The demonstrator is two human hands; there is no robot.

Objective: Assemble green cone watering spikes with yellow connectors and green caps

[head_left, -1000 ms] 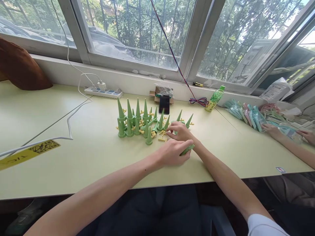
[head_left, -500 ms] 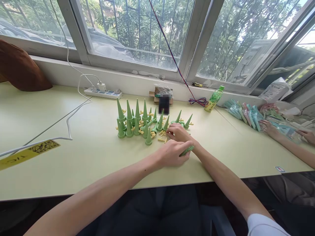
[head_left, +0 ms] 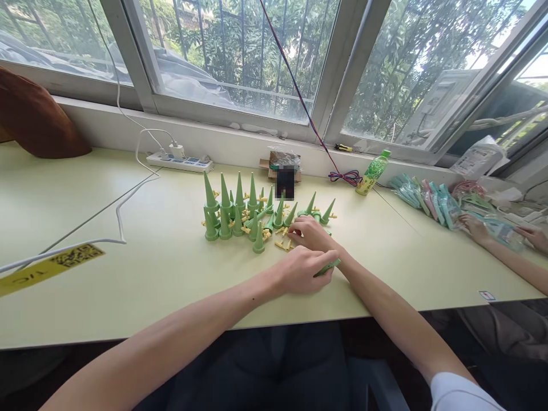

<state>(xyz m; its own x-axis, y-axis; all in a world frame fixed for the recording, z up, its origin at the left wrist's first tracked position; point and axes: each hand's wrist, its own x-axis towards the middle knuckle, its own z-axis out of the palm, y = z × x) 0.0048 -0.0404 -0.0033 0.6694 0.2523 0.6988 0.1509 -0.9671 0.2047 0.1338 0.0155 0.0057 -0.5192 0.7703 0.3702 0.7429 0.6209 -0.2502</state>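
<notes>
My left hand (head_left: 303, 269) is closed round a green plastic spike (head_left: 329, 266), most of it hidden by my fingers. Just beyond, my right hand (head_left: 311, 231) has its fingers curled and pinched at the edge of a small pile of yellow T-shaped plastic pieces (head_left: 283, 245). Whether a piece is between those fingertips cannot be made out. Left of my hands stand several green cone-shaped spikes (head_left: 224, 225), some with yellow pieces fitted in their sides. A few more spikes (head_left: 327, 211) stand or lean behind my right hand.
A power strip (head_left: 184, 162) and an opened cardboard box (head_left: 268, 166) sit along the back. Farther right are coiled cable (head_left: 345, 178), a green drink bottle (head_left: 373, 173) and bagged plastic items (head_left: 432, 200). Another person's hands (head_left: 473, 228) work among the bags. A white cable (head_left: 120, 217) crosses the left side.
My left hand has shifted slightly down and right with the green spike, which is turned a little. My right fingers have moved slightly left, and some yellow pieces lie differently.
</notes>
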